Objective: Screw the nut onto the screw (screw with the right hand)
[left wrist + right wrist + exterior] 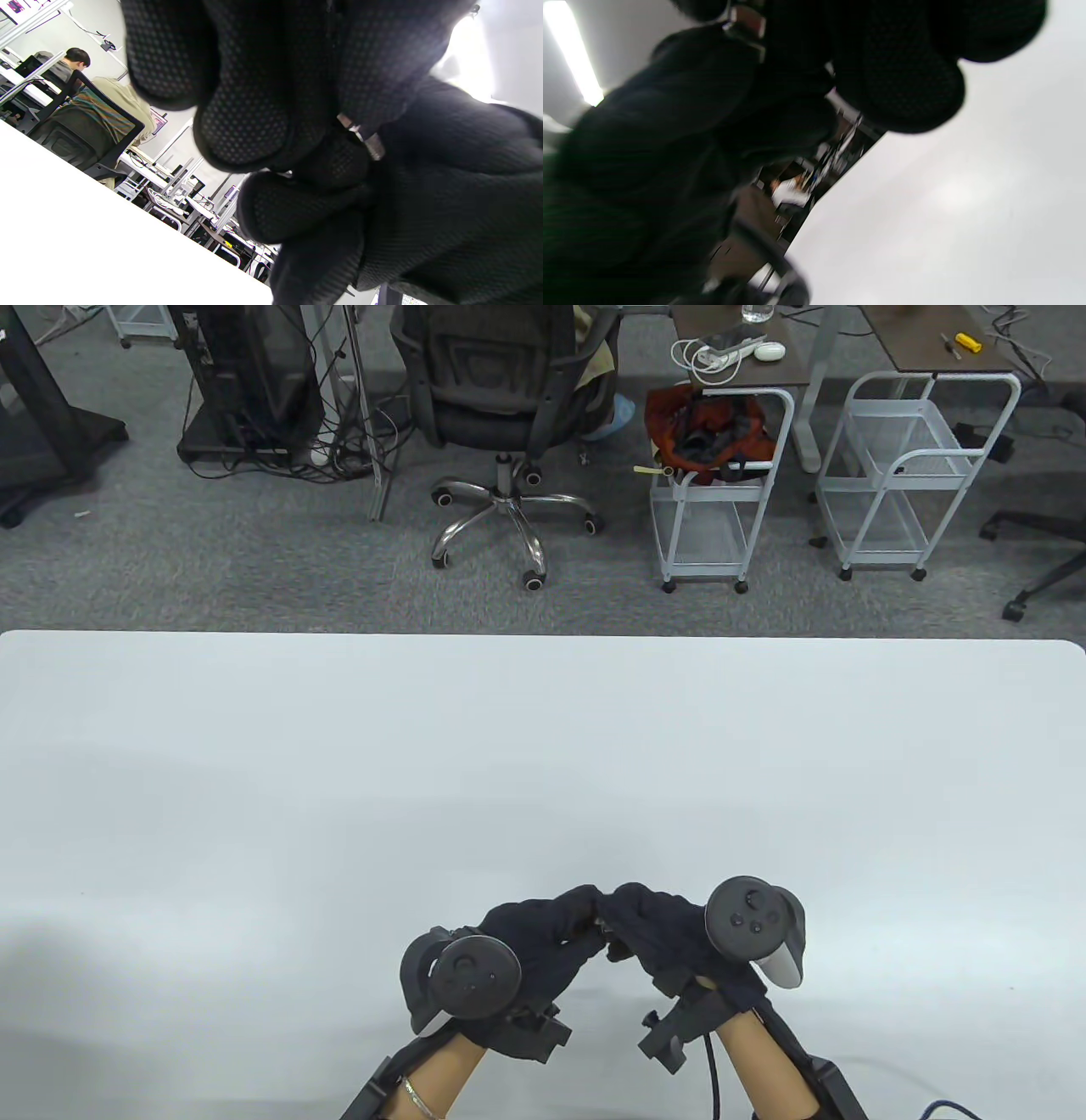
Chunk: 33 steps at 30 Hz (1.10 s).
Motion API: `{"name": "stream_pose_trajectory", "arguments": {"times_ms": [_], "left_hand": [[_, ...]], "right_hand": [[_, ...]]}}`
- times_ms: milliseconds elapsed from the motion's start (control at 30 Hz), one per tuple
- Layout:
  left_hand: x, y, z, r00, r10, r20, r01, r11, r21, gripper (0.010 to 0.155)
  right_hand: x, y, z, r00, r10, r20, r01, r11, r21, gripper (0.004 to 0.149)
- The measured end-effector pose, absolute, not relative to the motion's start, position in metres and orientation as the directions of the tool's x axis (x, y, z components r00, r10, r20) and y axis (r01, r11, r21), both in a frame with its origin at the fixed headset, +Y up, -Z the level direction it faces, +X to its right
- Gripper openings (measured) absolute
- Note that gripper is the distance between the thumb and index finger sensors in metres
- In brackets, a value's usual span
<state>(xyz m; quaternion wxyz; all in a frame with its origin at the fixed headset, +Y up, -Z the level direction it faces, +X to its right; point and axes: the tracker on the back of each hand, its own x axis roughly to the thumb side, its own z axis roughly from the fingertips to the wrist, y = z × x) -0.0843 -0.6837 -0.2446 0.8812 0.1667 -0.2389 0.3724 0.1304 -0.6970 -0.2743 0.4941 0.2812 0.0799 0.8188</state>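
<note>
My two gloved hands meet fingertip to fingertip just above the white table [543, 780], near its front edge. The left hand [579, 913] and the right hand [626, 909] both pinch one small metal piece, the screw with the nut on it. Only a silver sliver of it [362, 136] shows in the left wrist view, between the left fingers [246, 127] and the right hand [445, 190]. It shows as a blurred glint [747, 22] in the right wrist view, at the top by the right fingers [903, 84]. Which part each hand grips is mostly hidden.
The table's far edge [543, 634] runs across the middle of the table view. Beyond it, on the carpet, stand an office chair [501, 407] and two white wire carts [721, 500].
</note>
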Motion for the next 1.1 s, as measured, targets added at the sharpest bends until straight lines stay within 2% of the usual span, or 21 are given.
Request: {"name": "stream_pose_trajectory", "arguments": {"times_ms": [33, 67, 200, 267, 367, 400, 533, 567, 767, 900, 933, 1000, 1100], "left_hand": [[-0.0837, -0.6831, -0.2443, 0.61, 0.565, 0.556, -0.729, 0.675, 0.114, 0.043], [-0.0835, -0.6831, -0.2435, 0.615, 0.556, 0.559, -0.724, 0.679, 0.121, 0.043], [-0.0816, -0.6815, -0.2421, 0.598, 0.561, 0.573, -0.736, 0.667, 0.115, 0.044], [-0.0822, -0.6811, -0.2426, 0.59, 0.571, 0.571, -0.743, 0.661, 0.107, 0.044], [-0.0841, -0.6804, -0.2427, 0.602, 0.56, 0.57, -0.737, 0.664, 0.125, 0.044], [-0.084, -0.68, -0.2425, 0.603, 0.555, 0.574, -0.733, 0.669, 0.124, 0.044], [-0.0832, -0.6822, -0.2433, 0.612, 0.545, 0.573, -0.723, 0.679, 0.127, 0.044], [-0.0833, -0.683, -0.2439, 0.608, 0.553, 0.57, -0.727, 0.676, 0.119, 0.044], [-0.0856, -0.6809, -0.2438, 0.598, 0.572, 0.561, -0.744, 0.657, 0.122, 0.044], [-0.0838, -0.6803, -0.2418, 0.579, 0.588, 0.565, -0.759, 0.641, 0.11, 0.044], [-0.0837, -0.6805, -0.2423, 0.579, 0.586, 0.566, -0.758, 0.643, 0.109, 0.044], [-0.0839, -0.681, -0.2429, 0.579, 0.591, 0.562, -0.758, 0.643, 0.105, 0.044], [-0.0857, -0.6802, -0.243, 0.595, 0.579, 0.557, -0.749, 0.651, 0.124, 0.043]], "right_hand": [[0.1305, -0.6974, -0.2744, -0.355, 0.866, 0.353, -0.744, -0.49, 0.454, 0.052], [0.1306, -0.6973, -0.2742, -0.357, 0.865, 0.352, -0.752, -0.49, 0.441, 0.05], [0.1302, -0.6936, -0.2716, -0.408, 0.828, 0.383, -0.832, -0.511, 0.218, 0.048], [0.1313, -0.6918, -0.2716, -0.409, 0.823, 0.394, -0.817, -0.523, 0.243, 0.049], [0.1309, -0.6919, -0.2725, -0.351, 0.861, 0.367, -0.768, -0.489, 0.413, 0.053], [0.1305, -0.6927, -0.2722, -0.362, 0.863, 0.352, -0.755, -0.493, 0.432, 0.052], [0.1274, -0.6959, -0.2709, -0.417, 0.822, 0.386, -0.822, -0.523, 0.224, 0.049], [0.1273, -0.6958, -0.2711, -0.429, 0.814, 0.391, -0.816, -0.535, 0.218, 0.05], [0.1301, -0.6931, -0.2732, -0.361, 0.849, 0.387, -0.747, -0.511, 0.424, 0.049], [0.13, -0.6922, -0.271, -0.398, 0.808, 0.435, -0.829, -0.519, 0.207, 0.048], [0.1303, -0.6921, -0.2704, -0.403, 0.807, 0.432, -0.831, -0.52, 0.198, 0.049], [0.1314, -0.6925, -0.2712, -0.396, 0.818, 0.417, -0.814, -0.523, 0.253, 0.05], [0.1309, -0.6934, -0.2735, -0.344, 0.853, 0.392, -0.745, -0.502, 0.438, 0.051]]}}
